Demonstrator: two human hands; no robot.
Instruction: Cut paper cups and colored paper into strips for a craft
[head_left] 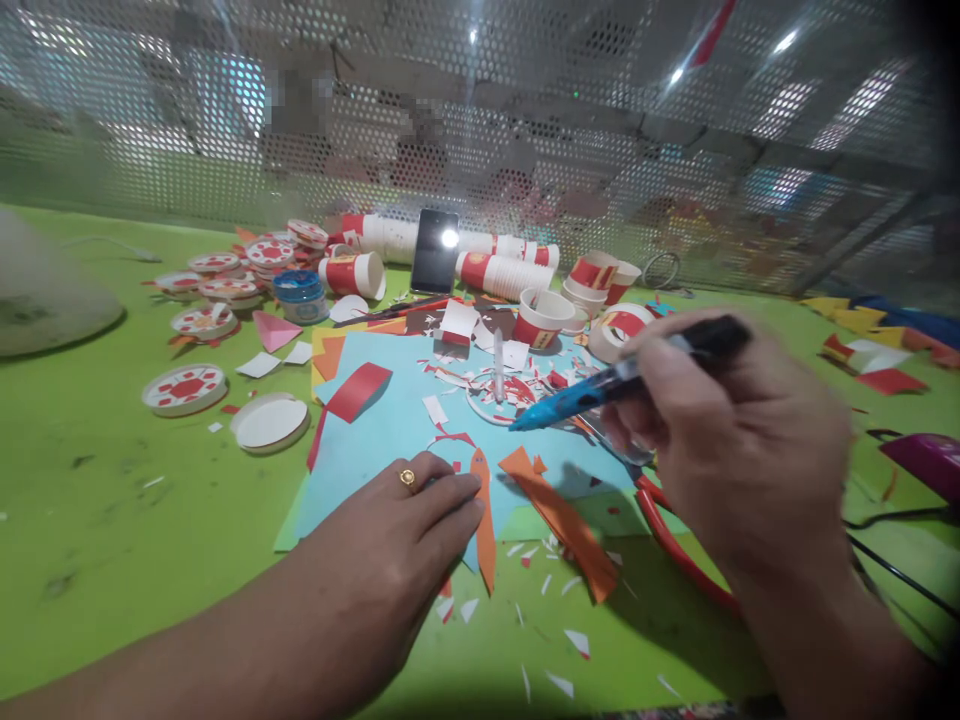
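My left hand [420,520] rests palm down over the front of the light blue paper [367,400], its fingertips pressed on a narrow orange paper strip [484,530] with a pointed top and small dark dots near it. A blue marker [577,398] with a black end is gripped in my right hand [690,420], held above the sheet with its blue tip pointing down and left. Folded orange paper [562,520] lies to the right of the strip. Red-handled scissors [682,550] are partly hidden beneath my right hand. What lies under my left palm is hidden.
Paper scraps [517,390] litter the sheet. Behind stand paper cups [544,318], stacked cups [506,275], a phone [435,250] and a blue jar [300,297]. Decorated round pieces [184,388] lie left, near a white lid [270,422]. A purple object [922,465] with a cable is right.
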